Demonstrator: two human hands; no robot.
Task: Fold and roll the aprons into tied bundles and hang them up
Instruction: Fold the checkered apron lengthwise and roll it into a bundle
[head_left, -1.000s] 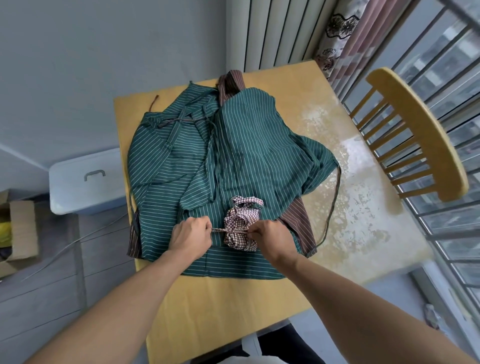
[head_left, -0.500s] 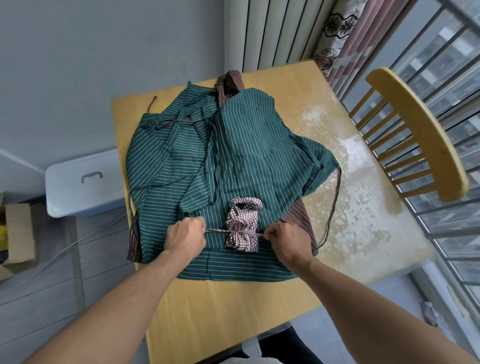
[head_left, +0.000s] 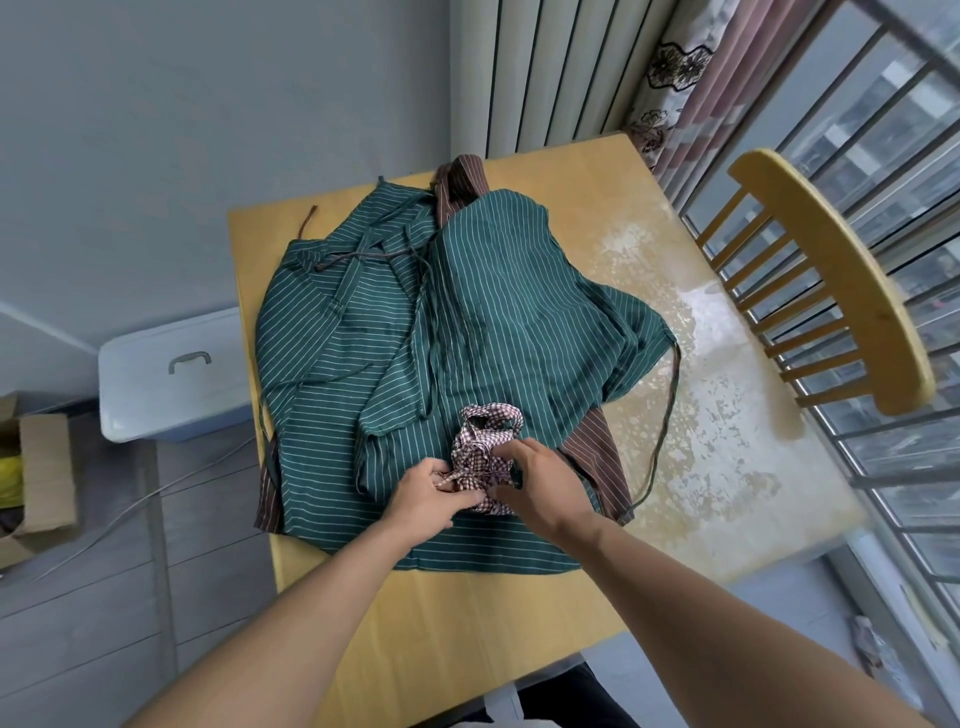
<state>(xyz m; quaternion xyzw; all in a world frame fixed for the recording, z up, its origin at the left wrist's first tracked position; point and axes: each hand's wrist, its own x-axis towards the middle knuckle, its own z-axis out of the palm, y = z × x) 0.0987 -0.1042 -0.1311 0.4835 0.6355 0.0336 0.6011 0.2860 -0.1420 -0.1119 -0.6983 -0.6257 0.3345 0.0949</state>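
Change: both hands have closed in from the pulled-apart strings onto the bundle.
Left hand (head_left: 434, 493): fingers curled, pinching the string at the checked bundle (head_left: 485, 457).
Right hand (head_left: 540, 480): fingers curled over the bundle's top.
Bundle: lies on green striped aprons (head_left: 467, 312).
Worktop (head_left: 467, 623): yellow wood.
Room: wooden chair (head_left: 841, 275) right, grey bin (head_left: 171, 374) left.

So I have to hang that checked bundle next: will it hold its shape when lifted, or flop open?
The checked bundle looks soft and crumpled, so it would likely sag. Both the left hand and right hand grip it at the tie, so the knot may not be finished; it could loosen. It is small cloth, so probably light, and too lumpy to roll far.
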